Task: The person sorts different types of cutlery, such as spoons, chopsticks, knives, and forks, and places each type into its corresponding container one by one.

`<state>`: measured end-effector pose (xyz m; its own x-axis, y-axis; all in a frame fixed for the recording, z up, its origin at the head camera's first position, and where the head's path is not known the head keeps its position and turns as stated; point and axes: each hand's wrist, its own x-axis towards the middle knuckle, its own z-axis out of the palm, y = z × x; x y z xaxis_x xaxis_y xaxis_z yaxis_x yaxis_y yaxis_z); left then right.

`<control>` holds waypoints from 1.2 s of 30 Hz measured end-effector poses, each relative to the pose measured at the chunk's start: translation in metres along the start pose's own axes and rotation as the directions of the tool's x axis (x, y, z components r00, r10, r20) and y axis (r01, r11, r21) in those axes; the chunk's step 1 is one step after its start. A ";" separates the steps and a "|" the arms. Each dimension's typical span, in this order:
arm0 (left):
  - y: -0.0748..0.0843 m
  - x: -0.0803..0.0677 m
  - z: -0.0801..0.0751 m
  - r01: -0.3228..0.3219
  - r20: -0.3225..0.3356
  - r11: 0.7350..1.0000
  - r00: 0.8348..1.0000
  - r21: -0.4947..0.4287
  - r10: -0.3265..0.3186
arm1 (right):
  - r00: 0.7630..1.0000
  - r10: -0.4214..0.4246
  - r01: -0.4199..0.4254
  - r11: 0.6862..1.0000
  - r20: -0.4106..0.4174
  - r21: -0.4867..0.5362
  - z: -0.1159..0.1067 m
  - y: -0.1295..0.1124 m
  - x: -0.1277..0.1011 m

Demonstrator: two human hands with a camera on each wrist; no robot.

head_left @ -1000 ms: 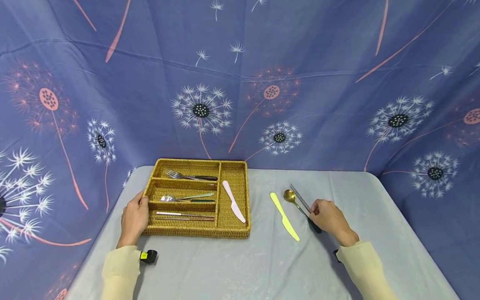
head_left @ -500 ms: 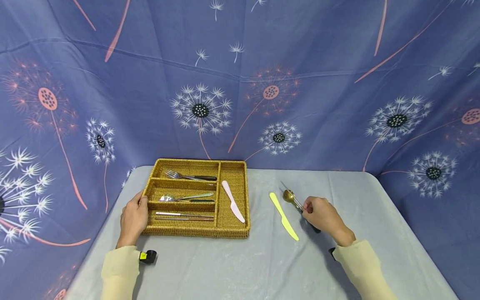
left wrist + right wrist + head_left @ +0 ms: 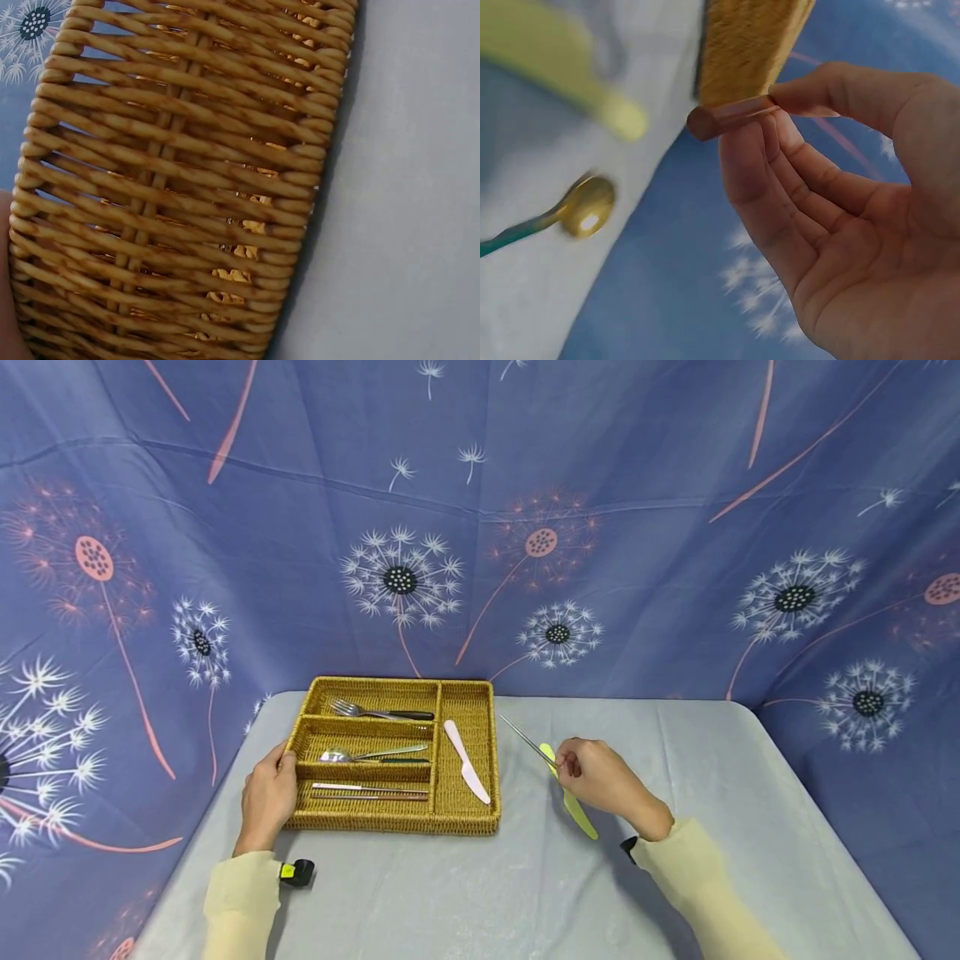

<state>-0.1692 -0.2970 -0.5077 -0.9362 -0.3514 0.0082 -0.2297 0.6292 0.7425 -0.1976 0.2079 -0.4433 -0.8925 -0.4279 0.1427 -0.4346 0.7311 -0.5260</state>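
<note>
My right hand [image 3: 564, 767] pinches a pair of thin metal chopsticks [image 3: 525, 739] between thumb and fingers and holds them above the table, tips pointing toward the wicker tray [image 3: 390, 827]. In the right wrist view the thumb and fingers [image 3: 772, 105] close on the chopsticks' brown end [image 3: 727, 116]. A yellow knife [image 3: 579, 814] lies under that hand, and the gold spoon [image 3: 589, 206] shows only in the wrist view. My left hand [image 3: 283, 766] grips the tray's left rim; its woven wall [image 3: 187, 187] fills the left wrist view.
The tray holds a fork [image 3: 375, 712], a spoon [image 3: 367, 753], rose chopsticks [image 3: 367, 792] and a pink knife [image 3: 467, 772] in separate compartments. A grey cloth covers the table [image 3: 750, 793]. A dandelion-print curtain [image 3: 480, 527] hangs behind and at both sides.
My right hand picked the chopsticks up off the table beside the gold spoon and carried them left, over the yellow knife toward the tray. The left hand stayed still.
</note>
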 end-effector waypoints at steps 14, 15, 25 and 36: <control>-0.001 -0.001 -0.001 0.005 0.000 1.000 1.000 0.000 -0.005 | 0.976 -0.198 0.206 0.975 0.091 -0.087 0.020 -0.066 0.033; -0.001 -0.001 -0.001 0.004 0.001 1.000 1.000 0.000 -0.004 | 0.972 -0.211 0.221 0.971 0.102 -0.094 0.022 -0.071 0.036; 0.001 0.000 0.000 0.005 0.003 1.000 1.000 0.000 -0.005 | 0.928 -0.307 0.331 0.940 0.213 -0.087 0.042 -0.112 0.057; 0.000 -0.001 -0.001 0.003 0.007 1.000 1.000 0.003 -0.003 | 0.894 -0.328 0.372 0.923 0.304 -0.099 0.069 -0.140 0.071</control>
<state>-0.1678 -0.2975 -0.5068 -0.9374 -0.3482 0.0013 -0.2331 0.6302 0.7406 -0.1922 0.0385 -0.4177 -0.6191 -0.7840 0.0451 -0.7450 0.5683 -0.3492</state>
